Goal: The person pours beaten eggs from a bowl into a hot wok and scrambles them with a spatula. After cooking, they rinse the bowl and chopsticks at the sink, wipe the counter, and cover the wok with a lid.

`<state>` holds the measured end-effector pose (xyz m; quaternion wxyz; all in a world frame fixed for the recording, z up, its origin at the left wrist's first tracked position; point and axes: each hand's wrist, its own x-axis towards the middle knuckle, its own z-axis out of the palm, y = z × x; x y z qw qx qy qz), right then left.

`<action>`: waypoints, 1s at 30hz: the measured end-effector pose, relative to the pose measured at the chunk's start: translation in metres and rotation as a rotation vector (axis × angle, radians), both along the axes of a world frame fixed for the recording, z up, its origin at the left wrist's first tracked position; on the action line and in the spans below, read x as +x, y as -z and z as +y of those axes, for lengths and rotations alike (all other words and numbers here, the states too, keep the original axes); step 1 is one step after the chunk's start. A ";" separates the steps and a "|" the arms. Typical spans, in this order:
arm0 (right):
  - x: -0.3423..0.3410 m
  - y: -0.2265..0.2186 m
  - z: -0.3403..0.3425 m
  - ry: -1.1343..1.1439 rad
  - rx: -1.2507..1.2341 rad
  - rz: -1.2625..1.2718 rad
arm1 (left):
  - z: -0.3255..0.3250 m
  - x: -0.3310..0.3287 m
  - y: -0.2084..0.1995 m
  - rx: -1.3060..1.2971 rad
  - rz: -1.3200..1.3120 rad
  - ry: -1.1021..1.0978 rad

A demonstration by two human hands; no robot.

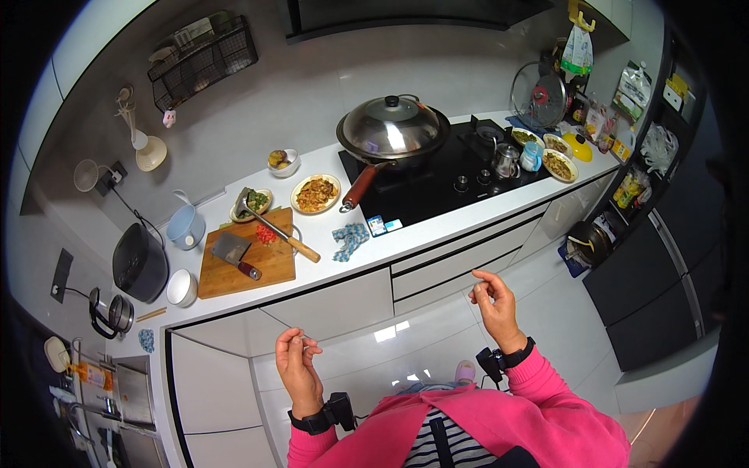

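My left hand [299, 368] hangs in the air in front of the counter, its fingers loosely bent and apart, holding nothing. Raised in front of the drawers, my right hand [497, 310] is also without anything in it; its fingers curl loosely. Neither touches the counter. Closest to them on the worktop are a wooden cutting board [212, 273] with a cleaver [232, 248], chopped red pepper [269, 232] and a wooden-handled spatula [300, 248]. A blue-white cloth [350, 240] lies beside the board. On the black stove [425, 204] stands a wok with a domed lid [394, 125].
Plates of food [334, 193] stand behind the board. A white bowl [182, 287], dark rice cooker [140, 263] and blue container [186, 228] are at left, the sink [134, 390] nearer. The wok handle [361, 189] juts forward. A steel pot [505, 162] sits on the stove's right.
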<state>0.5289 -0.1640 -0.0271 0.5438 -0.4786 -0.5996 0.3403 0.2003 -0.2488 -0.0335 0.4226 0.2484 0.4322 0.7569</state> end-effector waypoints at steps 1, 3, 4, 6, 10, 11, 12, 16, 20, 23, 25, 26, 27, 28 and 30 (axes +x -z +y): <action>0.000 0.000 0.000 0.001 -0.004 0.002 | 0.000 0.000 0.000 0.001 -0.002 0.001; 0.000 0.001 0.000 -0.001 0.000 0.001 | 0.000 0.000 0.000 -0.008 0.001 -0.001; 0.000 0.001 0.000 -0.004 0.007 -0.001 | 0.000 0.000 0.000 -0.009 0.004 -0.002; 0.000 0.002 -0.001 -0.010 0.008 0.003 | 0.000 0.001 0.000 -0.014 0.001 0.001; -0.001 0.002 -0.002 -0.014 -0.009 0.014 | 0.000 0.001 0.000 -0.014 0.001 -0.003; -0.001 0.002 -0.002 -0.014 -0.012 0.013 | 0.000 0.001 0.000 -0.014 0.000 -0.001; -0.001 0.002 -0.002 -0.013 -0.009 0.008 | 0.000 0.001 0.001 -0.011 0.000 -0.001; -0.001 0.001 -0.003 -0.012 -0.008 0.004 | 0.000 0.002 0.001 -0.005 -0.001 -0.001; -0.002 0.001 -0.003 -0.014 -0.012 0.002 | 0.001 0.002 0.001 -0.003 -0.001 0.009; -0.002 0.000 -0.004 -0.007 -0.008 -0.009 | 0.001 0.002 0.001 -0.005 -0.002 0.007; -0.002 0.000 -0.004 -0.004 -0.005 -0.010 | 0.001 0.002 0.001 -0.003 -0.003 0.005; -0.001 -0.001 -0.004 0.001 0.001 -0.021 | 0.001 0.002 0.001 -0.006 -0.004 0.008; -0.001 -0.001 -0.005 -0.004 -0.003 -0.012 | 0.001 0.002 0.001 -0.004 -0.004 0.009; -0.001 -0.001 -0.005 -0.004 -0.002 -0.013 | 0.001 0.002 0.001 0.001 -0.005 0.010; -0.001 -0.002 -0.005 -0.005 -0.002 -0.015 | 0.001 0.002 0.002 0.000 -0.006 0.014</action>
